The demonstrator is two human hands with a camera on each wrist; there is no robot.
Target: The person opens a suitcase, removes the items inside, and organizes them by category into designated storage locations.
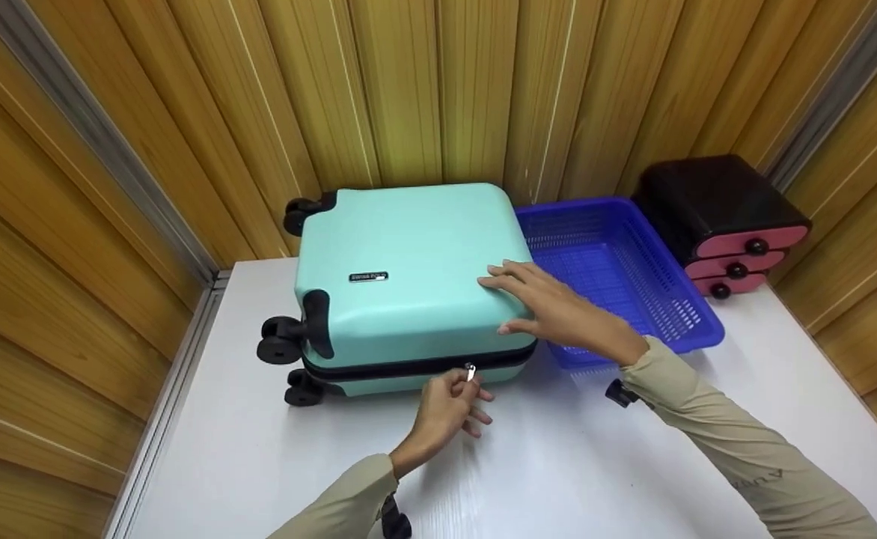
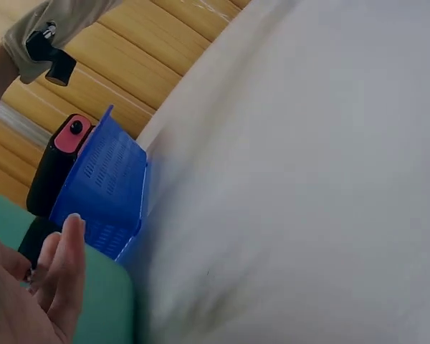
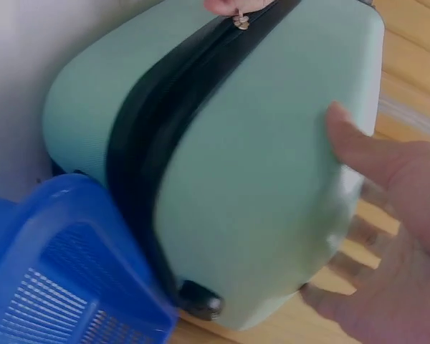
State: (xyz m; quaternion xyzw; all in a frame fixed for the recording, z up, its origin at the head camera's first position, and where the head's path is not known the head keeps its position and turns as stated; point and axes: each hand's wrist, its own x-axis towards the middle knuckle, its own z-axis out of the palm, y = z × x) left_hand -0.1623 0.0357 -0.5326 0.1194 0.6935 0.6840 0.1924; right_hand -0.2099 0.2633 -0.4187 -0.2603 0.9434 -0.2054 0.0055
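A mint-green hard-shell suitcase [image 1: 416, 232] lies flat on the white table, its black wheels pointing left. Along its front side runs a black zipper band [image 1: 401, 367]. My left hand [image 1: 444, 410] pinches the silver zipper pull [image 1: 471, 371] near the front right part of the band. The right wrist view also shows the zipper pull [image 3: 241, 20] between fingertips. My right hand [image 1: 554, 308] lies with spread fingers at the suitcase's top right edge; the right wrist view shows its thumb [image 3: 351, 140] against the shell. In the left wrist view the left fingers [image 2: 64, 276] partly hide the zipper.
A blue perforated plastic basket [image 1: 637, 232] stands against the suitcase's right side. Behind it to the right is a small black drawer box [image 1: 723, 195] with pink fronts and black knobs. Wood-patterned walls [image 1: 438, 90] close off the back and sides of the white table [image 1: 573, 464].
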